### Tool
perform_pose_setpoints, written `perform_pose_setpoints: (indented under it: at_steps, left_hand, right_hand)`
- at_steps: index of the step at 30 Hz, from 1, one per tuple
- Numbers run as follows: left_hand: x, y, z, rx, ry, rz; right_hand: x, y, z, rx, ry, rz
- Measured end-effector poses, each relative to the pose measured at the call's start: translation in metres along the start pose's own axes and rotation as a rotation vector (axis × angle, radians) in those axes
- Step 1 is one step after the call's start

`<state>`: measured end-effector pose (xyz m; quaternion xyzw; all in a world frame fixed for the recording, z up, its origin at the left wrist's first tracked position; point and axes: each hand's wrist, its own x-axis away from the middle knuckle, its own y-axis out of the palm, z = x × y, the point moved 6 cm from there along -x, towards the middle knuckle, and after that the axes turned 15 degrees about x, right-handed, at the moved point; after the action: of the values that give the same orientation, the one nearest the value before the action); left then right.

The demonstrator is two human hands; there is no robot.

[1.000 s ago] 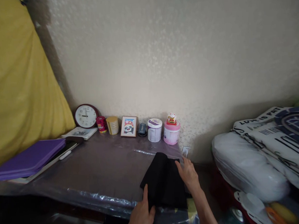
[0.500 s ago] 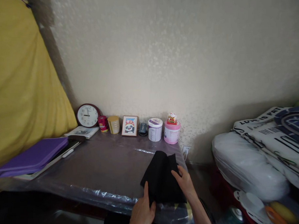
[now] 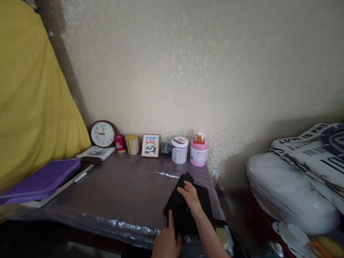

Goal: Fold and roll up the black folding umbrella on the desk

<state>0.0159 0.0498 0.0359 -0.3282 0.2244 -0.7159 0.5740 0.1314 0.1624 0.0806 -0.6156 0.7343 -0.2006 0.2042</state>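
A piece of black cloth (image 3: pixel 179 213), folded over and uneven, lies at the right front corner of the table (image 3: pixel 114 191). My right hand (image 3: pixel 189 196) reaches over it, fingers bent and closed on the raised fabric near its far end. At the cloth's near left edge rests my left hand (image 3: pixel 167 240), its index finger stretched out along the edge and its thumb held apart. The other left fingers are mostly hidden. The cloth's right part spreads flat beyond my right forearm.
Along the wall stand a clock (image 3: pixel 103 134), a red can (image 3: pixel 120 143), a yellow-lidded container (image 3: pixel 132 144), a panda picture frame (image 3: pixel 150 146), a white tub (image 3: pixel 180 150) and a pink tub (image 3: pixel 199 153) with a cat figurine. Purple folders (image 3: pixel 41 182) lie left; a bulky white bag (image 3: pixel 289 192) sits right.
My right hand has moved from the cloth's right edge leftward and away to its far end, where the fabric is now bunched. My left hand stays nearly in place.
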Motion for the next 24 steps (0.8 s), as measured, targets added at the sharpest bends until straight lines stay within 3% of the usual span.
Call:
perform_pose_setpoints:
  at_steps: [11, 18, 24]
  left_hand:
    - [0.0, 0.002, 0.0, 0.009, 0.005, -0.014]
    - [0.014, -0.005, 0.003, 0.254, 0.217, 0.04]
    - [0.018, -0.007, 0.009, 0.041, 0.217, -0.018]
  right_hand:
    - [-0.006, 0.013, 0.01, 0.0, 0.069, 0.006]
    - [-0.009, 0.017, 0.012, 0.098, 0.036, -0.036]
    - [-0.005, 0.026, 0.004, 0.132, -0.043, -0.127]
